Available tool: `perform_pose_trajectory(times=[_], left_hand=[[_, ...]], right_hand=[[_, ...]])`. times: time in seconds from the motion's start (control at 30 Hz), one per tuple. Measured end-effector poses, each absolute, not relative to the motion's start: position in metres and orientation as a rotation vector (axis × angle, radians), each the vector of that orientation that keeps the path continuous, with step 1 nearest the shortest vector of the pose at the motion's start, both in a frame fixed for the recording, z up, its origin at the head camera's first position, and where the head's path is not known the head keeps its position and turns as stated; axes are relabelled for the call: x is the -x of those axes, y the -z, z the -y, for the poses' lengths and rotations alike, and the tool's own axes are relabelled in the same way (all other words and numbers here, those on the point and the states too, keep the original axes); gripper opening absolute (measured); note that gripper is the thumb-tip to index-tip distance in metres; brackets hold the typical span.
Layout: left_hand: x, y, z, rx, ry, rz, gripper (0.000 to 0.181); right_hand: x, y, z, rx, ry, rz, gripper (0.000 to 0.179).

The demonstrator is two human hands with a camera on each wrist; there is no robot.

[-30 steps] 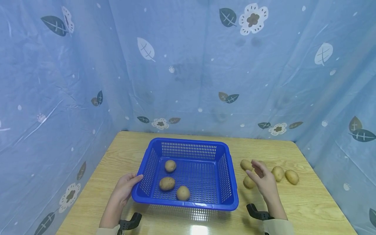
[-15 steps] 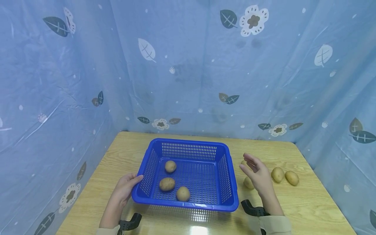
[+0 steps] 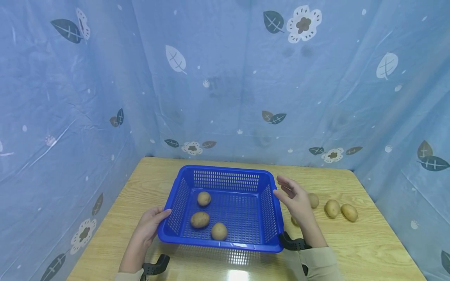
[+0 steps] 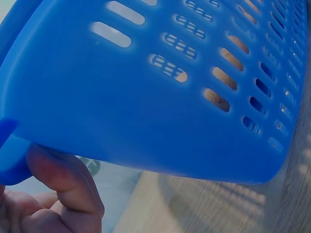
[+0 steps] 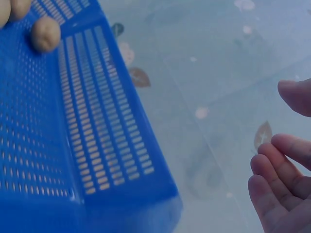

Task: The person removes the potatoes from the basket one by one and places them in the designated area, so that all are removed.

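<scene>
A blue plastic basket (image 3: 225, 246) with slotted walls stands in the middle of the table in the head view. Three potatoes (image 3: 200, 220) lie inside it, toward its left side. My left hand (image 3: 150, 225) grips the basket's left rim, thumb over the top; in the left wrist view, curled fingers (image 4: 63, 182) show under the rim. My right hand (image 3: 296, 201) is beside the basket's right rim, its fingers relaxed and apart from the thumb. Nothing is between them in the right wrist view, where the hand (image 5: 286, 184) appears to the right of the basket.
Several more potatoes lie on the wooden table (image 3: 372, 242) at the right, including an oval potato (image 3: 349, 212) farthest out. Another potato (image 3: 294, 221) is partly hidden by the right wrist. A blue patterned curtain (image 3: 225, 78) encloses the table's back and sides.
My right hand has moved left and slightly away from me, from over the loose potatoes to the basket's right rim. My left hand and the basket have stayed put.
</scene>
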State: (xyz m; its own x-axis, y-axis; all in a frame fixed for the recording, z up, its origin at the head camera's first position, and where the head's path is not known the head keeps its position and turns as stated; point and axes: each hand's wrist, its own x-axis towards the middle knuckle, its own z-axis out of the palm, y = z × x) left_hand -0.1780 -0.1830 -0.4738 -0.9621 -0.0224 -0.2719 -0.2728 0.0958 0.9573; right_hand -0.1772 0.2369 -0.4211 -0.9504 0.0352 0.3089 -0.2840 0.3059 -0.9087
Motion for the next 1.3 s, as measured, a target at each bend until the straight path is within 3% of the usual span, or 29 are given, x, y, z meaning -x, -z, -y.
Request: perform_pose_trajectory(times=[1.03, 1.3], left_hand=[[0.179, 0.472, 0.185, 0.313, -1.972, -2.177, 0.038], [0.177, 0.473, 0.182, 0.328, -2.003, -2.143, 0.039]], right_hand=[[0.215, 0.408, -0.152, -0.445, -1.839, 2.419, 0.046], [0.229, 0.428, -0.136, -0.477, -1.866, 2.530, 0.045]])
